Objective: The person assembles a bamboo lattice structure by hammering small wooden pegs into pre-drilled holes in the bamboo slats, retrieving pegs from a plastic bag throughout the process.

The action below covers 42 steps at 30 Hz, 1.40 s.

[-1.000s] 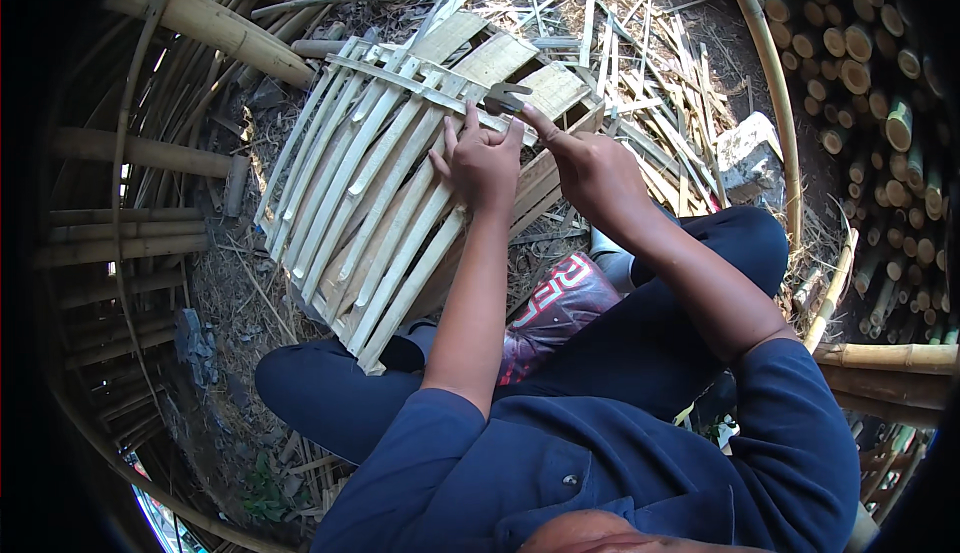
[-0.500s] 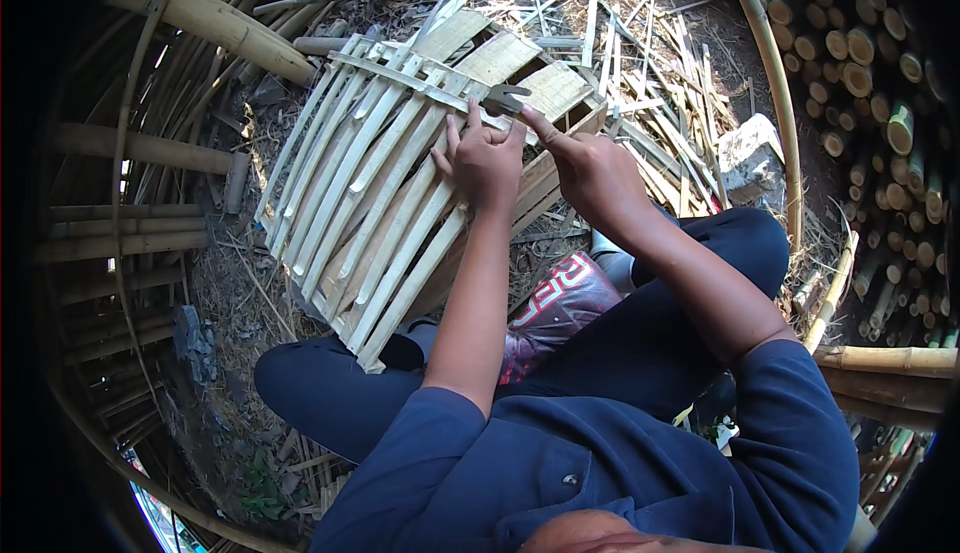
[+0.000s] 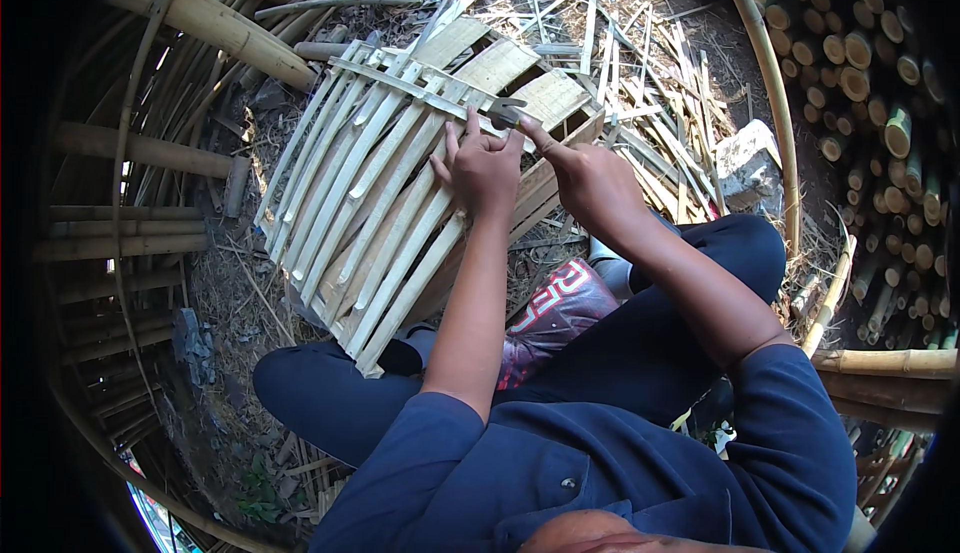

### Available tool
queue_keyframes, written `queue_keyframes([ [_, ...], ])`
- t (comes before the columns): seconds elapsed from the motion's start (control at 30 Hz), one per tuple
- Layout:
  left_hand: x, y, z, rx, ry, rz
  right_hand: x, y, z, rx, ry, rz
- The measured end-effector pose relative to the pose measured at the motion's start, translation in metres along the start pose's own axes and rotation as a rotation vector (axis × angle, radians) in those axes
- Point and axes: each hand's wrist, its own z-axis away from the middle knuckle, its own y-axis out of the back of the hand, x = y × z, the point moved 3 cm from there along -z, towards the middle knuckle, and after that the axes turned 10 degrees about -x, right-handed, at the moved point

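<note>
littered ground [image 3: 245, 303] surrounds the slatted frame [image 3: 384, 139]; bamboo poles [image 3: 855, 83] lie stacked right.

On the straw-littered ground [image 3: 225, 278], thin bamboo strips [image 3: 690, 118] lay far right, beside a pale block [image 3: 750, 165].

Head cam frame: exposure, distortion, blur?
Head view: sunlit bamboo scraps look brightest, the left wall deeply shaded; head view: black vignette at the corners, tall pole bowed, probably partly lens distortion; head view: left hand and right hand fairly sharp, hammer too small to judge blur.
</note>
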Motion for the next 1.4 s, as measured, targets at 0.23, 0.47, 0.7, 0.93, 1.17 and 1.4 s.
queue_keyframes([
  [0.23, -0.002, 0.0, -0.001, -0.018, 0.01, -0.042, -0.002, -0.002, -0.001, -0.026, -0.01, -0.005],
  [0.47, 0.0, -0.002, -0.002, -0.016, -0.002, -0.04, -0.005, 0.0, 0.0, 0.018, 0.006, -0.009],
  [0.7, -0.002, -0.002, -0.002, 0.007, -0.015, -0.027, 0.0, -0.002, -0.001, -0.021, -0.022, 0.022],
  [0.93, -0.003, -0.001, 0.0, -0.009, -0.024, -0.01, -0.002, 0.0, 0.002, 0.012, 0.005, 0.044],
  [1.17, 0.001, 0.0, -0.001, 0.007, 0.001, -0.026, -0.004, 0.002, -0.002, -0.051, -0.014, 0.071],
  [1.4, -0.002, -0.003, -0.001, 0.02, 0.003, -0.028, -0.004, -0.001, 0.001, 0.031, 0.013, 0.022],
])
